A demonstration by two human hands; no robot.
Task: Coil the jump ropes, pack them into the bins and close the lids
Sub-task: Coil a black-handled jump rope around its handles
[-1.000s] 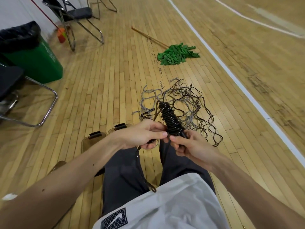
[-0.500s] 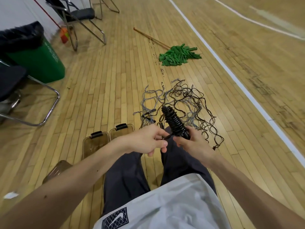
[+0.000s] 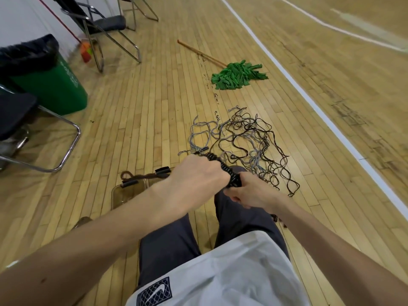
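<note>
**Both fists locked on the coiled rope, right at the near edge of the rope pile**

My left hand [image 3: 198, 176] has its fingers curled tight round the upper part of the black coiled rope [image 3: 225, 169]. My right hand [image 3: 254, 193] is wrapped round the lower end, so only a short ribbed bit shows between the two fists. The bundle's up in the air just on my side of the loose rope pile [image 3: 245, 140], which is spread on the wood floor [image 3: 143, 107]. A blurry brown rope tail [image 3: 141, 176] sticks out near-left of the pile, over the clear bins [image 3: 127, 195]. Can't tell if their lids are shut. Beyond the pile there's a green mop [image 3: 238, 76]. Way off to the pile's left are a green trash can [image 3: 57, 89] and a chair [image 3: 13, 113].
</note>
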